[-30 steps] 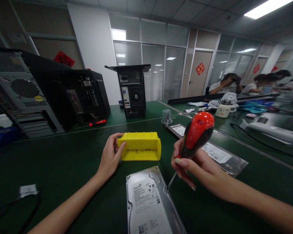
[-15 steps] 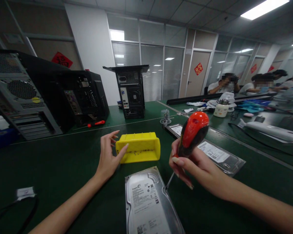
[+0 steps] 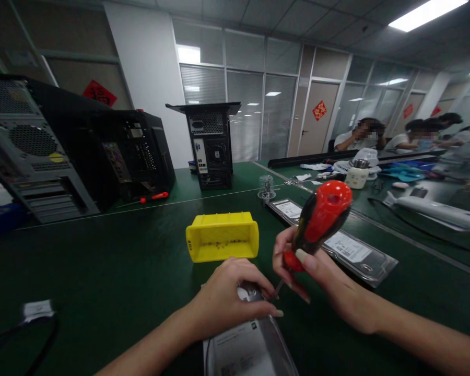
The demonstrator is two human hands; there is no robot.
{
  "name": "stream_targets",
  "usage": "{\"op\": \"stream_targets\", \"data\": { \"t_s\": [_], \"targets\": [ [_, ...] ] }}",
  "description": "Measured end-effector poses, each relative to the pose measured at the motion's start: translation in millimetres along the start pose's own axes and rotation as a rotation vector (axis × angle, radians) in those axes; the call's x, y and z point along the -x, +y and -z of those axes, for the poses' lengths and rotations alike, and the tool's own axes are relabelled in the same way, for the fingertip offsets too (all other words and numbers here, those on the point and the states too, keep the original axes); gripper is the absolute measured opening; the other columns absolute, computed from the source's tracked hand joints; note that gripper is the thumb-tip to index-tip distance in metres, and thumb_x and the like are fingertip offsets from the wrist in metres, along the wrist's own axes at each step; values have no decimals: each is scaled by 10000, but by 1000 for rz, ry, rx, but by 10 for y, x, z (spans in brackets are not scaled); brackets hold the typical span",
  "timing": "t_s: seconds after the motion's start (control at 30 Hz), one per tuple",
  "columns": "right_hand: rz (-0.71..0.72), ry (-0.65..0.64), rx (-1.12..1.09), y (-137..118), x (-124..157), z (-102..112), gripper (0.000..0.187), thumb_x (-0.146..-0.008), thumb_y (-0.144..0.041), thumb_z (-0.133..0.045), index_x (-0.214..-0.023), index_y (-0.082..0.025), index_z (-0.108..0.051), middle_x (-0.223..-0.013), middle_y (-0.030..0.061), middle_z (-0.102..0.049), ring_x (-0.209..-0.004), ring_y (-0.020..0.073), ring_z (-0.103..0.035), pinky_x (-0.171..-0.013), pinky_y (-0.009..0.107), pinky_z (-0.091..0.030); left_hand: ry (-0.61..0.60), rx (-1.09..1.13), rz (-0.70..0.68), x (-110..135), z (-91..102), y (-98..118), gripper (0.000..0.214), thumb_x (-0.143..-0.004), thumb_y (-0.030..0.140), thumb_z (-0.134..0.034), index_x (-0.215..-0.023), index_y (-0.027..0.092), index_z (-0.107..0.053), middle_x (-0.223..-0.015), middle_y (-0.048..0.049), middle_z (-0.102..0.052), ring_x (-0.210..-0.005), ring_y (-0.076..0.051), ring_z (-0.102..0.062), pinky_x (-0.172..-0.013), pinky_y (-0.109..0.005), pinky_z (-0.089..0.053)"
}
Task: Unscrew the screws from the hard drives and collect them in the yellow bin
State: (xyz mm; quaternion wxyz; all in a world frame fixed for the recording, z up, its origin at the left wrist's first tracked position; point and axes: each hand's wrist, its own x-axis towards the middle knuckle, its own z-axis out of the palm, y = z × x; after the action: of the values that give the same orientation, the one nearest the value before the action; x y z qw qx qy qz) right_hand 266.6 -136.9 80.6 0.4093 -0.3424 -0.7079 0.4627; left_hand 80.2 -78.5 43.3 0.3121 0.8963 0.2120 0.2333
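Note:
A silver hard drive (image 3: 246, 344) with a white label lies on the green table in front of me. My left hand (image 3: 229, 300) rests on its far end, fingers curled down over the casing. My right hand (image 3: 305, 271) grips a screwdriver (image 3: 317, 219) with a red and black handle. Its thin shaft points down to the drive's far right corner, beside my left fingertips. A yellow plastic bin (image 3: 221, 237) lies just behind the drive, with small dark bits inside.
Several open black computer towers (image 3: 137, 154) stand at the back left, with a red-handled screwdriver (image 3: 154, 197) before them. Another hard drive (image 3: 352, 250) in a clear tray lies to the right. A black cable (image 3: 31, 339) lies near left. People sit at the far right table.
My left hand has left the yellow bin and come down onto the far end of the hard drive. My right hand with the screwdriver has stayed at the drive's corner, tilting slightly.

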Motion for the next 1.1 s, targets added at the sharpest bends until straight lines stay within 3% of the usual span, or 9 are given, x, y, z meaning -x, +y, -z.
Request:
{"op": "stream_targets", "data": {
  "t_s": [0.17,0.3,0.43,0.57,0.7,0.77,0.87,1.1],
  "targets": [
    [-49,33,15,41,-59,-46,341,-943,-521,-341,-1012,-192,-401,-733,-25,-423,-583,81,-380,-546,208,-378,134,67,130,10,-63,20,185,-665,339,-815,-753,207,-720,-802,9,-740,-797,-181,-650,-768,-299,-431],
    [-25,83,-27,97,-123,-74,304,-929,-487,-419,-965,-186,-428,-683,-36,-427,-535,69,-366,-465,189,-329,144,71,184,10,-77,77,122,-730,306,-761,-694,199,-716,-719,17,-737,-714,-164,-648,-719,-296,-424],
    [2,118,-22,104,-153,-93,269,-908,-442,-493,-919,-174,-460,-666,-37,-444,-501,56,-379,-409,178,-282,132,44,158,7,-57,73,96,-753,282,-739,-694,209,-719,-751,28,-745,-740,-163,-637,-718,-293,-409],
    [14,101,-44,61,-126,-102,295,-895,-463,-506,-935,-171,-490,-691,-29,-462,-512,55,-409,-413,167,-309,108,110,117,11,-37,61,126,-775,285,-725,-698,186,-727,-745,5,-745,-725,-149,-660,-705,-261,-430],
    [19,88,-43,-1,-87,-78,374,-929,-500,-406,-1143,-215,-517,-804,0,-522,-594,74,-474,-522,182,-424,93,116,121,20,-23,62,134,-756,310,-745,-723,180,-739,-748,-6,-751,-722,-155,-670,-720,-256,-443],
    [76,137,6,-34,-94,-61,334,-937,-462,-418,-1154,-251,-561,-956,23,-570,-791,100,-551,-675,195,-479,91,136,122,24,-22,53,140,-778,313,-722,-740,179,-742,-776,-14,-757,-737,-156,-679,-721,-255,-451],
    [130,155,29,-83,-146,-36,256,-918,-407,-492,-1088,-264,-617,-1123,26,-595,-1055,142,-548,-884,236,-471,81,167,117,29,-27,27,163,-802,324,-694,-740,180,-740,-790,-22,-758,-730,-156,-684,-707,-257,-466],
    [199,112,-136,-327,-336,64,328,-896,-335,-550,-1221,-289,-553,-1141,20,-623,-1024,154,-596,-911,302,-487,85,260,136,41,-55,-27,165,-770,321,-727,-759,156,-741,-793,-45,-752,-718,-175,-692,-672,-258,-501]
  ]
}}
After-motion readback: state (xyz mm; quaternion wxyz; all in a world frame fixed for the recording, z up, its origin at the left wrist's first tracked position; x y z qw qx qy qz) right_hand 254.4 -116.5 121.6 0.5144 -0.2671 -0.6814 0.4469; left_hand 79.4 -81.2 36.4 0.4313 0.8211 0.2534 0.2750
